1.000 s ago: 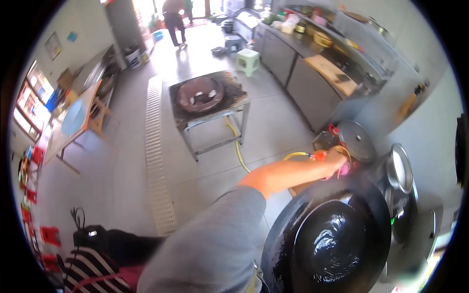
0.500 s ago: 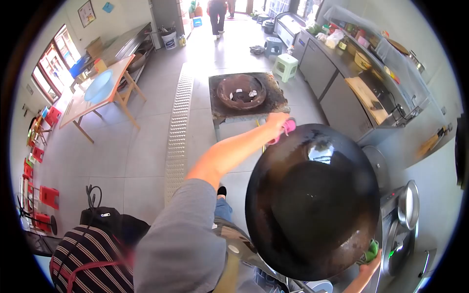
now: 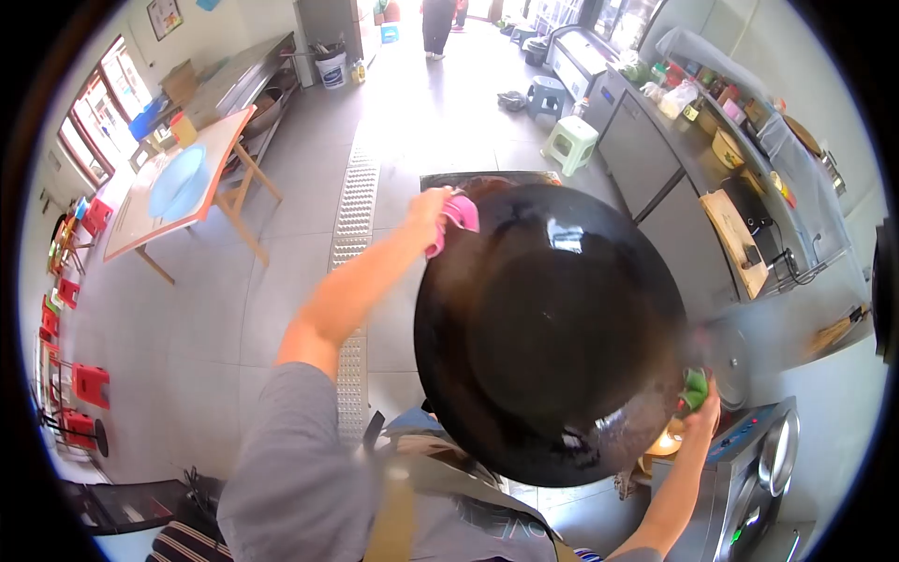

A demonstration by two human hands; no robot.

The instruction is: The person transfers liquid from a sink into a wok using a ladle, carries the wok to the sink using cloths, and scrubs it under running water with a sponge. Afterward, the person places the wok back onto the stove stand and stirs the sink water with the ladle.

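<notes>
A large black wok (image 3: 552, 328) fills the middle of the head view, held up in front of my body with its dark inside facing me. At its upper left rim, my left hand (image 3: 433, 208) is closed around a pink cloth (image 3: 459, 214) on the wok's edge. My right hand (image 3: 704, 408) grips the lower right rim through a green cloth (image 3: 694, 388). Behind the wok's top edge shows a bit of the square stove (image 3: 438, 180); most of it is hidden.
On the left stands a table (image 3: 225, 159) with a blue basin (image 3: 180, 183). A light green stool (image 3: 570, 143) and a steel counter (image 3: 646, 159) with a cutting board (image 3: 735, 244) line the right. A steel cooker (image 3: 693, 487) is at lower right. Another person (image 3: 436, 28) stands far ahead.
The wok has moved left and forward in my hands, now covering most of the square stove. My right forearm has come further into view. The black bag at lower left has mostly left view.
</notes>
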